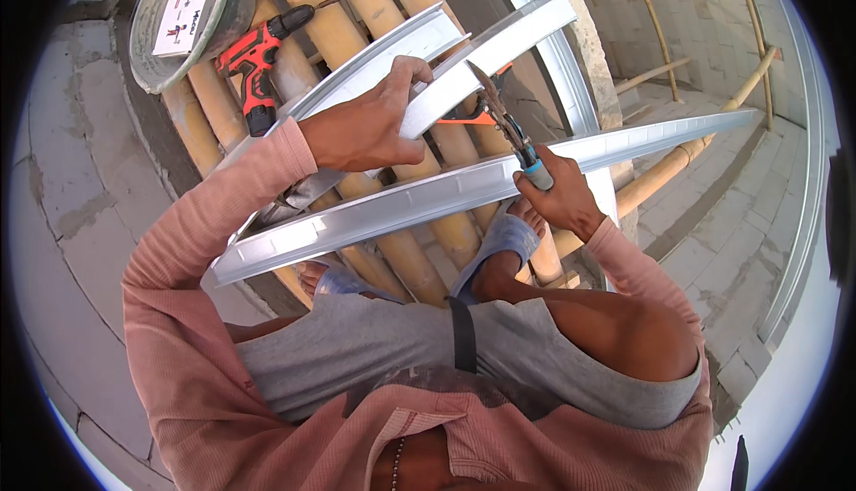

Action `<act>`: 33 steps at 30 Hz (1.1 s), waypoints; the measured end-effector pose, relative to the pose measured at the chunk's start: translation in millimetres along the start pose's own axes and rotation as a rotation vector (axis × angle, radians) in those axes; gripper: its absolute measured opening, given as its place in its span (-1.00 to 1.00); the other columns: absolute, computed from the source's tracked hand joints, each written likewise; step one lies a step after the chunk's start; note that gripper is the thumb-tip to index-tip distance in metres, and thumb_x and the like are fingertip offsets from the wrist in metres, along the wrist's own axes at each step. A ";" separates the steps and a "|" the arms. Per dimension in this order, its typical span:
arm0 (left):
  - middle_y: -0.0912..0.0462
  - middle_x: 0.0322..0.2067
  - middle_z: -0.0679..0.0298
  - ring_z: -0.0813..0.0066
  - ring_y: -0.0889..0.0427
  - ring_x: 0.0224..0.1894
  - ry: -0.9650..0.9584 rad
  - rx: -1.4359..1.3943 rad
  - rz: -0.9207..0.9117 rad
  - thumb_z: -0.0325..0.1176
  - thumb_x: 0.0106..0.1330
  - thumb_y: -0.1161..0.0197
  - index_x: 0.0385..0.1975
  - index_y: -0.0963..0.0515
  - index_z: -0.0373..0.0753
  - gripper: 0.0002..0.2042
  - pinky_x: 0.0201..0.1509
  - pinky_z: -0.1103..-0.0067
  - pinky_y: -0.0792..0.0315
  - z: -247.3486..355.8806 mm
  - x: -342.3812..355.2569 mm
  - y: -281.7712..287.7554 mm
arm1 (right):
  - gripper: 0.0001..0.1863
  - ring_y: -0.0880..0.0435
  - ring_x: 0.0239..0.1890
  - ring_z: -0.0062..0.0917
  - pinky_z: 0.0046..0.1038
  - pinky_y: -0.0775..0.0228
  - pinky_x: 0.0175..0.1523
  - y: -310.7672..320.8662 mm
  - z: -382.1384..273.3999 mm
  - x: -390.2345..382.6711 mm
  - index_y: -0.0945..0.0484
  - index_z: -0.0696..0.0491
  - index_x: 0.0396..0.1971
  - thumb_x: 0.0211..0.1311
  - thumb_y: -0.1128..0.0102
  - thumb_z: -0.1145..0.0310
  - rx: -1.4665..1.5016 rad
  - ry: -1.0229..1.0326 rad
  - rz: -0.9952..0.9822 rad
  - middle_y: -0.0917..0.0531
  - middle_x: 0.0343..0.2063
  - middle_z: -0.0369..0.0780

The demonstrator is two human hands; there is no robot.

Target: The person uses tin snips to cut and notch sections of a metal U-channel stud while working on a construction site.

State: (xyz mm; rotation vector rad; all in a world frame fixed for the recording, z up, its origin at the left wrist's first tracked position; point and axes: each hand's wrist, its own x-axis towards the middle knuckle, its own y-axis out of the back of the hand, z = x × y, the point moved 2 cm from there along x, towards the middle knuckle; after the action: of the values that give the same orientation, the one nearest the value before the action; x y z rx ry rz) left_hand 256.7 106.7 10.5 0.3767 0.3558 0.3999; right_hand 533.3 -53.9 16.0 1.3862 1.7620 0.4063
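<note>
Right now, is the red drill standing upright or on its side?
On its side: the drill shows its body, grip and battery in full profile to the downward-looking camera, over the bamboo poles.

A long metal channel (428, 189) bars the straight path forward from the sandals (506, 239) — beyond it, a narrow gap over bamboo poles (453, 148) opens before the shorter strip (443, 96), while a drill (257, 58) and bucket (143, 38) crowd the far left.

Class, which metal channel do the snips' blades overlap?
The channel gripped by the left hand; the long one passes behind the handles, another lies farther left.
</note>
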 end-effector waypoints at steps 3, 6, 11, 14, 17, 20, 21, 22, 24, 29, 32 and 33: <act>-0.47 -0.18 -0.23 -0.13 -0.57 -0.12 -0.034 -0.023 0.024 -0.33 0.18 -0.34 0.20 -0.08 -0.35 -0.32 0.08 0.24 -0.48 0.7 0.7 -0.7 | -0.56 -0.69 -0.34 0.15 -0.01 -0.52 -0.15 -0.6 4.5 2.7 -0.51 0.20 -0.08 0.22 -0.31 0.15 -0.077 -0.045 -0.020 -0.68 -0.48 0.13; -0.54 -0.11 -0.13 0.01 -0.60 -0.08 0.065 -0.014 -0.028 -0.35 0.22 -0.33 0.26 -0.01 -0.31 -0.29 0.15 0.33 -0.47 1.2 1.3 1.8 | -0.56 -0.68 -0.37 0.15 -0.02 -0.55 -0.16 9.7 -2.5 9.6 -0.53 0.19 -0.07 0.23 -0.30 0.15 -0.125 -0.112 -0.079 -0.68 -0.49 0.12; -0.55 -0.18 -0.14 0.04 -0.61 -0.12 0.109 -0.038 -0.075 -0.35 0.24 -0.30 0.25 0.01 -0.33 -0.30 0.10 0.34 -0.49 0.3 6.8 4.3 | -0.60 -0.67 -0.29 0.15 0.03 -0.52 -0.08 3.8 9.4 8.5 -0.55 0.17 -0.12 0.21 -0.27 0.16 -0.115 -0.108 0.017 -0.68 -0.44 0.15; -0.58 -0.30 -0.10 0.04 -0.63 -0.21 0.177 -0.014 -0.064 -0.34 0.25 -0.28 0.24 0.01 -0.34 -0.31 0.02 0.33 -0.52 7.6 15.2 7.1 | -0.63 -0.65 -0.25 0.16 0.04 -0.48 -0.05 13.8 6.6 15.9 -0.56 0.19 -0.19 0.20 -0.25 0.17 -0.098 -0.236 -0.047 -0.68 -0.40 0.16; -0.58 -0.30 -0.17 -0.05 -0.65 -0.23 0.180 -0.015 -0.088 -0.25 0.23 -0.31 0.25 0.00 -0.38 -0.27 0.02 0.29 -0.52 3.8 23.6 2.8 | -0.64 -0.67 -0.32 0.13 -0.01 -0.50 -0.10 14.4 11.2 11.1 -0.57 0.19 -0.26 0.19 -0.23 0.16 -0.089 -0.234 -0.058 -0.69 -0.42 0.12; -0.60 -0.21 -0.24 -0.03 -0.66 -0.21 0.237 -0.042 -0.100 -0.21 0.23 -0.33 0.25 0.00 -0.38 -0.25 0.02 0.28 -0.53 -2.7 15.9 -0.2 | -0.62 -0.66 -0.31 0.12 -0.02 -0.50 -0.08 32.7 -2.1 23.7 -0.57 0.20 -0.26 0.19 -0.24 0.13 -0.090 -0.339 -0.244 -0.67 -0.43 0.14; -0.61 -0.26 -0.15 0.11 -0.65 -0.29 0.265 -0.083 -0.064 -0.21 0.23 -0.33 0.27 0.01 -0.35 -0.24 -0.09 0.34 -0.55 -4.5 16.2 5.0 | -0.55 -0.69 -0.18 -0.02 -0.14 -0.47 0.01 42.7 -10.5 34.7 -0.57 0.22 -0.17 0.19 -0.28 0.09 -0.126 -0.360 -0.338 -0.70 -0.26 0.12; -0.61 -0.26 -0.15 0.11 -0.65 -0.29 0.261 -0.076 -0.056 -0.21 0.23 -0.33 0.27 0.01 -0.35 -0.24 -0.09 0.34 -0.55 -5.6 17.7 10.6 | -0.55 -0.69 -0.18 -0.02 -0.14 -0.47 0.01 48.5 -9.8 36.4 -0.57 0.22 -0.17 0.19 -0.28 0.09 -0.129 -0.352 -0.330 -0.70 -0.26 0.12; -0.61 -0.14 -0.21 0.06 -0.66 -0.21 0.288 -0.165 -0.099 -0.19 0.24 -0.34 0.28 0.02 -0.35 -0.23 -0.03 0.31 -0.55 -9.7 15.6 19.2 | -0.44 -0.67 0.01 -0.23 -0.27 -0.43 0.11 52.8 -13.0 34.0 -0.56 0.22 0.00 0.18 -0.33 0.06 0.144 -0.293 -0.397 -0.68 0.00 0.02; -0.42 0.21 -0.16 0.18 -0.49 0.24 0.322 -0.214 0.166 -0.11 0.25 -0.43 0.42 0.02 -0.38 -0.09 0.31 0.43 -0.42 -47.1 3.5 30.0 | -0.35 -0.58 0.10 -0.47 -0.42 -0.40 0.19 44.2 7.1 -2.5 -0.52 0.12 0.23 0.14 -0.41 0.17 0.914 -0.502 -0.763 -0.63 0.05 -0.20; -0.42 0.19 -0.19 0.08 -0.51 0.24 0.350 -0.568 0.229 -0.04 0.19 -0.45 0.43 0.07 -0.47 0.01 0.34 0.41 -0.40 -41.3 -0.7 46.4 | -0.37 -0.63 0.10 -0.45 -0.33 -0.48 0.18 26.7 28.4 -34.5 -0.51 0.13 0.22 0.12 -0.41 0.27 1.128 -0.595 -0.628 -0.65 0.03 -0.20; -0.42 0.21 -0.14 0.15 -0.48 0.28 0.315 -0.625 0.217 -0.05 0.18 -0.48 0.43 0.06 -0.44 0.02 0.38 0.41 -0.37 -46.5 -0.5 45.0 | -0.40 -0.64 0.09 -0.44 -0.32 -0.48 0.18 20.6 25.7 -36.5 -0.52 0.12 0.20 0.14 -0.41 0.28 1.253 -0.578 -0.563 -0.65 0.01 -0.19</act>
State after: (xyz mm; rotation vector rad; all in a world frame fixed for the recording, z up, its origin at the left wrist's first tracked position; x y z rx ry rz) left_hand 223.7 158.0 -10.9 -0.2667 0.4759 0.7588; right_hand 567.6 -86.3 29.8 1.4043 1.7716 -1.4776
